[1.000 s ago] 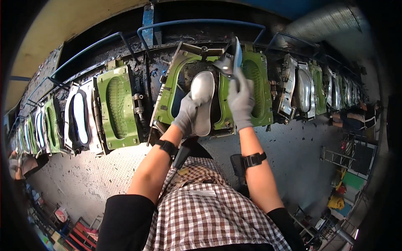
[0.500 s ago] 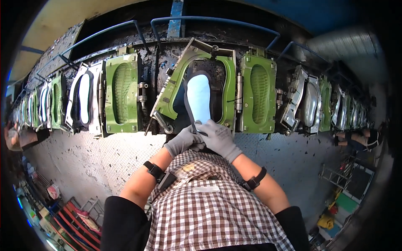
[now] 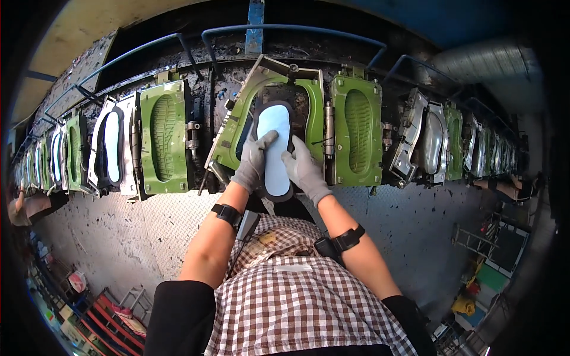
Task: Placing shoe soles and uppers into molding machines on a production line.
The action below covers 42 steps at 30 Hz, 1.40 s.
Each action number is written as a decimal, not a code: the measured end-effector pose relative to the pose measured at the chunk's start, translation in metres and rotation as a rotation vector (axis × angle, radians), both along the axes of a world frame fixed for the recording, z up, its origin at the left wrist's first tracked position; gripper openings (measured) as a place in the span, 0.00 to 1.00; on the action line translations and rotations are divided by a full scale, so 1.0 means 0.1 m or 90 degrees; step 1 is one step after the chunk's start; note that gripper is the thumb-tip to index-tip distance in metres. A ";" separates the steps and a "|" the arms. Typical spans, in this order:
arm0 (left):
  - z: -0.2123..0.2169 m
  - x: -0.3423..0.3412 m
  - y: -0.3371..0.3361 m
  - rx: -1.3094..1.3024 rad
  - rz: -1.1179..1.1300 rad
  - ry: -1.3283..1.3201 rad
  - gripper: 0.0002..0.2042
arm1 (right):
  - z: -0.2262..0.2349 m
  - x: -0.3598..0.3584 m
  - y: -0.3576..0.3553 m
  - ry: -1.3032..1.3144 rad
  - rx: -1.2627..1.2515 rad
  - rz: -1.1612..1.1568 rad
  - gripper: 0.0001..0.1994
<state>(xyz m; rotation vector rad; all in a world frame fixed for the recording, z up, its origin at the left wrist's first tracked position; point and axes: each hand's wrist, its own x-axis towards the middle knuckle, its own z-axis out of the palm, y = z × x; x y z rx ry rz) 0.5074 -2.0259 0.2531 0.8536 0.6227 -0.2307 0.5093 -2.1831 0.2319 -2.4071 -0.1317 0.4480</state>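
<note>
Between my two grey-gloved hands is a dark shoe upper (image 3: 275, 169), its light-blue flat bottom facing up and its heel end toward me. My left hand (image 3: 252, 159) wraps the left edge, with the thumb across the blue face. On the opposite edge, my right hand (image 3: 304, 169) is closed around the side, thumb near the blue face. The upper lies over the open green mould frame (image 3: 316, 110), whose two halves are spread apart. Whether a last is inside the upper is hidden. Hinged beside the frame is a green mould plate (image 3: 360, 127) with a ribbed sole-shaped cavity.
More moulds line the bench both ways, including another green plate (image 3: 162, 133) at left and a metal mould (image 3: 435, 142) at right. Blue rails (image 3: 297, 27) run behind them. Metal flooring (image 3: 148, 234) lies below. Other people's arms show at the far left and far right.
My hands have moved from the heel end up to both sides of the upper, with the left thumb now on the blue face. The upper has come slightly toward me.
</note>
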 end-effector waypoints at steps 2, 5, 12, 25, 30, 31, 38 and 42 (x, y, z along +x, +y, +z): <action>0.03 -0.02 -0.04 0.041 0.023 -0.052 0.32 | 0.06 -0.10 0.06 0.035 0.160 -0.105 0.31; -0.16 0.09 -0.10 0.046 0.047 -0.146 0.38 | 0.02 -0.12 0.01 -0.145 0.156 -0.088 0.30; -0.43 0.69 -0.11 0.139 -0.014 -0.164 0.41 | 0.14 0.42 -0.06 -0.232 0.024 -0.044 0.28; -0.42 0.48 0.03 0.409 -0.212 -0.059 0.34 | 0.24 -0.36 -1.66 -0.235 0.144 -0.189 0.22; 0.39 0.67 -0.52 0.829 -0.066 -0.192 0.35 | -0.26 -1.86 -3.07 -0.206 0.262 -0.895 0.16; 0.29 0.86 -0.51 0.795 -0.013 -0.283 0.34 | -0.67 -2.30 -3.34 -0.307 0.241 -0.945 0.15; 0.73 0.76 -2.71 0.707 -0.335 -0.696 0.22 | -1.48 -4.57 -3.85 -0.212 0.368 -1.653 0.14; 0.83 -0.42 -4.42 0.508 -0.685 -0.790 0.17 | -1.38 -5.41 -4.03 -0.267 0.413 -1.797 0.14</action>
